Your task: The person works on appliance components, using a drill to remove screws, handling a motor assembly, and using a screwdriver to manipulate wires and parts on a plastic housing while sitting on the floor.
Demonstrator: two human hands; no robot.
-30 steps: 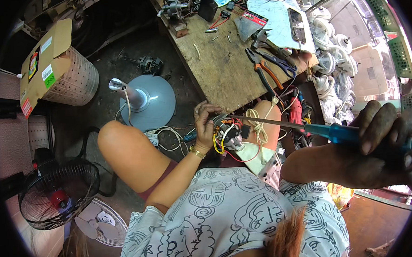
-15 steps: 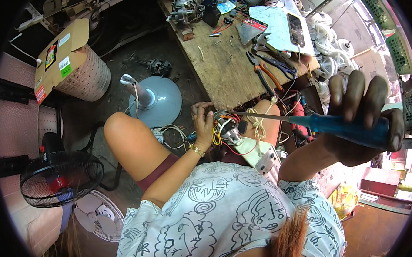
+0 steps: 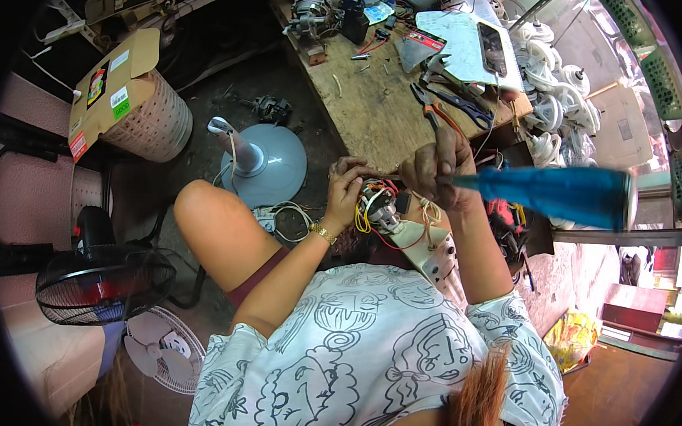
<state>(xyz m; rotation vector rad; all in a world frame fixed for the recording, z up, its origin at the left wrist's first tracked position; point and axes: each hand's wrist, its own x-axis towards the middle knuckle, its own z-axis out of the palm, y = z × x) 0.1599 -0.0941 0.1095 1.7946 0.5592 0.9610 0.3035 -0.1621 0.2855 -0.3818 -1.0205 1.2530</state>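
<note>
A long screwdriver with a translucent blue handle lies level across the view. My right hand is closed around it where the handle meets the metal shaft, and the handle's butt sticks out to the right. Its shaft runs left toward my left hand, whose bent fingers are closed by the tip, at the edge of a fan motor. What those fingers pinch is too small to make out. Yellow, red and white wires come off the motor, which is attached to a white housing at my lap.
Ahead, a wooden table holds pliers, a hammer, a phone and another motor. A grey fan base stands on the floor. A caged fan and a carton are at left.
My right hand has moved left and down, from the screwdriver's handle to its shaft end. The left hand stays beside the motor; the view has shifted slightly.
</note>
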